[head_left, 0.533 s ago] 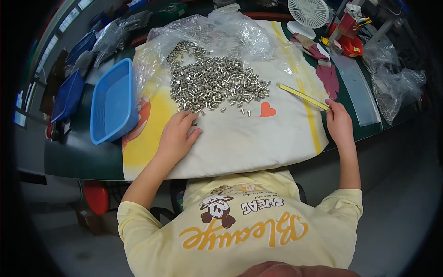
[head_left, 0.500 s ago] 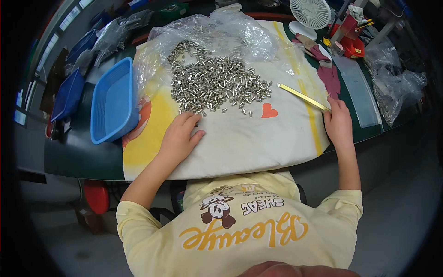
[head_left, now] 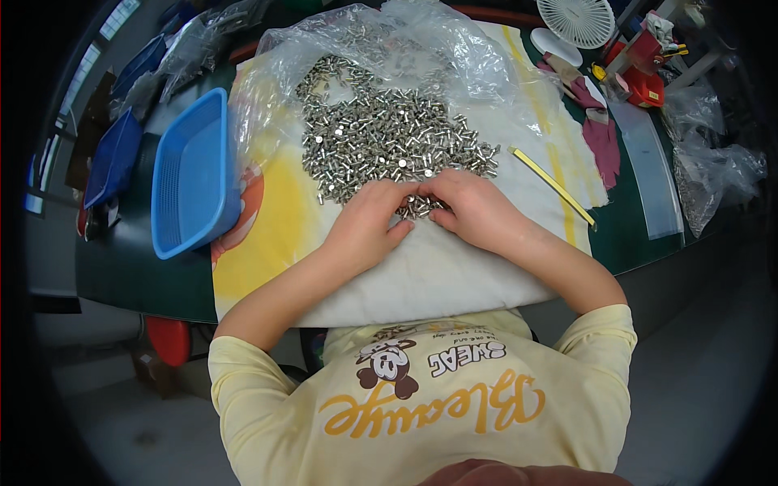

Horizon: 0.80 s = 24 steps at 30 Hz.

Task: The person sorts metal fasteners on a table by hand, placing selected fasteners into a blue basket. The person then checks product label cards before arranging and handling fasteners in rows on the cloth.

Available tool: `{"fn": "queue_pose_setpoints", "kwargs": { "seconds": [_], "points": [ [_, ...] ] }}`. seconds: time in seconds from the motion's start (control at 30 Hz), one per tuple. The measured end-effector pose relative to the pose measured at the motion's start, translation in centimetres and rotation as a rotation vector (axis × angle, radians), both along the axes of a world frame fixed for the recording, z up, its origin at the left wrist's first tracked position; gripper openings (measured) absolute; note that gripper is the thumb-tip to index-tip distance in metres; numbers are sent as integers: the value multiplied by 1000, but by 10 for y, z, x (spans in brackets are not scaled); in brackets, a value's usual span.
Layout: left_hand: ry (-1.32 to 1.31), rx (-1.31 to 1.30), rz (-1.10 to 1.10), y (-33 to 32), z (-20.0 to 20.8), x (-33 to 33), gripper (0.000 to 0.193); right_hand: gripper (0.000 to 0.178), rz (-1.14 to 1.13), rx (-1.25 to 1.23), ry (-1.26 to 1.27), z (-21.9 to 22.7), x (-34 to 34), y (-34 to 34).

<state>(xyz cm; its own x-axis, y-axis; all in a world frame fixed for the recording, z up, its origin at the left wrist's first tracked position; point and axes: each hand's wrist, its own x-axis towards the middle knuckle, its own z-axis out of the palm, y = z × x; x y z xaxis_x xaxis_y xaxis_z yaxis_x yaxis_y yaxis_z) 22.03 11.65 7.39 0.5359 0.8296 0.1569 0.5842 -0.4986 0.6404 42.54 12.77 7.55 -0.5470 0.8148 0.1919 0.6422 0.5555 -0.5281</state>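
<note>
A broad heap of small silver screw-like metal pieces (head_left: 389,134) lies on the cloth. At its near edge my left hand (head_left: 369,223) and my right hand (head_left: 474,212) curve toward each other, fingertips nearly meeting. A small cluster of the pieces (head_left: 417,208) sits between them, partly hidden by the fingers. Both thumbs stand apart from the fingers, on the near side of this cluster. To the right of the heap, apart from both hands, rests a thin yellow strip-like tool (head_left: 553,188).
A light blue plastic basket (head_left: 190,182) stands at the left, beside a darker blue tray (head_left: 112,162). Clear plastic sheeting (head_left: 478,65) rings the heap's far side. Maroon gloves (head_left: 600,150), a white fan (head_left: 577,20) and a red holder (head_left: 644,87) are at the right.
My right hand has left the yellow tool and come in to the heap's near edge. My left hand has moved right beside it. Loose pieces are now gathered between both hands.
</note>
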Motion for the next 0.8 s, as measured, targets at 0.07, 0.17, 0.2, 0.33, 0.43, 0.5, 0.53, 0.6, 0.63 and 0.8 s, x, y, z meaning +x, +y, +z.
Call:
{"fn": "queue_pose_setpoints", "kwargs": {
  "seconds": [0.07,0.17,0.2,0.33,0.43,0.5,0.53,0.6,0.63,0.8],
  "points": [
    [-10,51,9,-13,-1,-9,46,31,66,-41,5,3,4,-4],
    [-35,140,20,-20,-3,-11,42,26,-36,32,37,6,10,-10],
    [-48,177,27,-21,-4,-10,38,24,-11,16,56,7,11,-11],
    [-41,94,-40,-9,-8,-1,33,18,10,-30,40,2,6,-14],
    [-74,74,-86,-12,-12,0,32,17,-2,-40,33,5,12,-15],
    [-47,84,-94,-16,-10,-3,32,17,16,-60,46,4,22,-12],
    [-43,79,-100,-17,-8,-2,32,17,38,-72,57,4,24,-12],
    [-80,106,-31,-22,-5,0,30,19,65,-91,69,3,22,-15],
    [-76,107,-36,-26,1,-1,30,20,95,-103,75,5,21,-15],
    [46,-381,32,-75,50,-55,26,26,71,-65,77,3,20,-18]
  ]
}}
